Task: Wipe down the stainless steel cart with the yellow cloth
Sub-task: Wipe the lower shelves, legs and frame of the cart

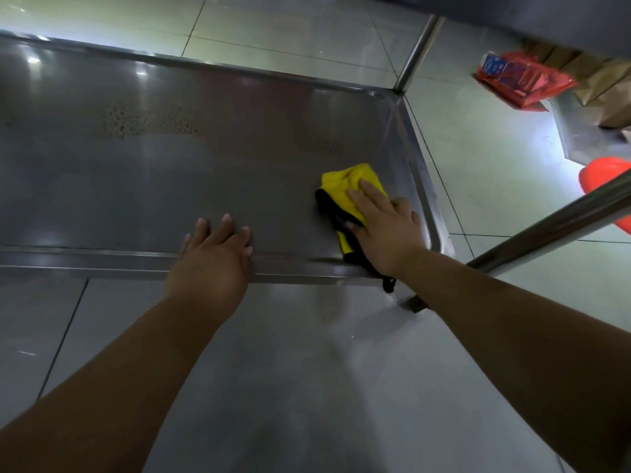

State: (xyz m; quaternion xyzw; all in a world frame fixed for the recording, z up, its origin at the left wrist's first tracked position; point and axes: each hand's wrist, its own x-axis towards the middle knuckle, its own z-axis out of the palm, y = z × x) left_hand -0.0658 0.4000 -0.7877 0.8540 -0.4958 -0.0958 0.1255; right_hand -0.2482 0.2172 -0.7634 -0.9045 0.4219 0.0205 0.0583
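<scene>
The cart (239, 165) shelf has the yellow cloth (345, 192) near its right corner, pinned flat under the right hand (386, 227) for wiping, while the open left hand (215, 254) braces the front rim.

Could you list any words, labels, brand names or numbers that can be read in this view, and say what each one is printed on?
No text here can be read.
Red and blue packet on the floor at upper right: carries white print, too blurred to read.
Yellow cloth: no label shows.
Stainless steel cart shelf: no marking or stamp visible.
Orange object at the right edge: no print shows.
</scene>
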